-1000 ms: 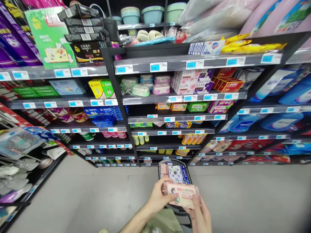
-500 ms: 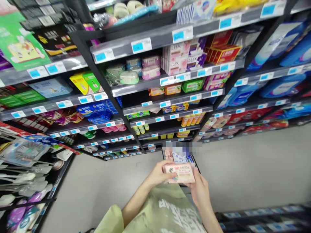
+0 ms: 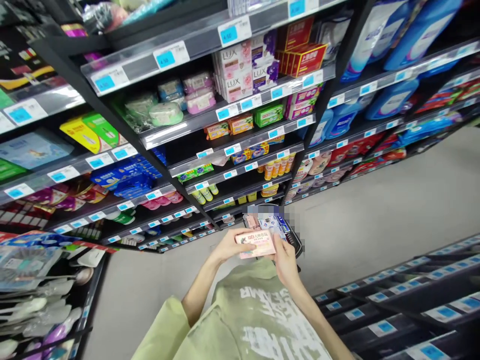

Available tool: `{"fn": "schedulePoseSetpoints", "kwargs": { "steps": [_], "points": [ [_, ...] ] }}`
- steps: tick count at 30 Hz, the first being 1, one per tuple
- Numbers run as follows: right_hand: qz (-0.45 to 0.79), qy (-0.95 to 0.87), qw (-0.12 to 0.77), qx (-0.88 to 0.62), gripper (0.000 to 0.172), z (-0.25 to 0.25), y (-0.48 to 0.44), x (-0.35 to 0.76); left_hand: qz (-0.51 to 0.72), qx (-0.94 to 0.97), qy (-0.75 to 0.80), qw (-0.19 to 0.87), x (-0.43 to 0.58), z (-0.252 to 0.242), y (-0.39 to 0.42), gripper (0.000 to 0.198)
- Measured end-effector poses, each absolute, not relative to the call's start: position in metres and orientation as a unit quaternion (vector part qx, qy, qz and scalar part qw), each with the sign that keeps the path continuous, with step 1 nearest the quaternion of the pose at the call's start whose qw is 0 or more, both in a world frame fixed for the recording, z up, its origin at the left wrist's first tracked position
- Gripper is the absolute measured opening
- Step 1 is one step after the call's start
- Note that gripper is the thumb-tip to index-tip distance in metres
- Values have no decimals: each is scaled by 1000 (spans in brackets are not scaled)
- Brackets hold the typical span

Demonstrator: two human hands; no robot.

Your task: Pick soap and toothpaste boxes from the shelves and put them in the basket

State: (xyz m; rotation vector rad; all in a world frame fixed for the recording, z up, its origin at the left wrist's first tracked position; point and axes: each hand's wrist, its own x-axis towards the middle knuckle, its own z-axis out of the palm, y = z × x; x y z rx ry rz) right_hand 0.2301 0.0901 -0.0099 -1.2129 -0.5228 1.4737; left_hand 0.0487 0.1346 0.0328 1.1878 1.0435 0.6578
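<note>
Between my two hands is a pale pink soap box (image 3: 258,244) with red lettering, held level in front of my body. My left hand (image 3: 229,246) grips its left end, the thumb lying across the printed front. At the other end, my right hand (image 3: 284,254) has its fingers closed on the right edge. Just beyond the box stands a black basket (image 3: 297,241), partly hidden by my hands and a blurred patch. Pink boxes (image 3: 253,222) and blue-and-white packs (image 3: 279,225) lie inside it.
Ahead, a tall black shelf (image 3: 180,162) carries LUX soap boxes (image 3: 235,72), wrapped soaps and blue detergent bottles (image 3: 423,30). Utensils hang on a rack (image 3: 90,310) at left. Another price-tagged shelf (image 3: 382,327) stands at lower right. Grey floor (image 3: 375,200) runs between them.
The view has shifted, so the upper shelves look nearer and sit further left. Both hands still hold the soap box, now a little higher and further left in the picture. More of the basket shows.
</note>
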Motion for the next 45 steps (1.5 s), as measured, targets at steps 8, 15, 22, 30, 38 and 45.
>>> {"fn": "schedulePoseSetpoints", "kwargs": {
  "steps": [8, 15, 22, 30, 38, 45],
  "points": [
    [655, -277, 535, -456, 60, -2, 96, 230, 254, 473, 467, 703, 33, 32, 158, 66],
    [690, -311, 510, -408, 53, 5, 95, 226, 351, 406, 524, 661, -12, 61, 220, 60],
    [693, -362, 476, -404, 38, -1, 93, 222, 514, 407, 600, 459, -73, 124, 314, 32],
    [685, -385, 463, -410, 39, -7, 90, 220, 556, 412, 636, 341, -114, 171, 381, 28],
    [680, -394, 461, -412, 37, -26, 94, 223, 515, 479, 676, 219, -132, 179, 428, 38],
    [671, -390, 456, -436, 33, -24, 95, 225, 352, 577, 725, 135, -139, 179, 446, 39]
  ]
}}
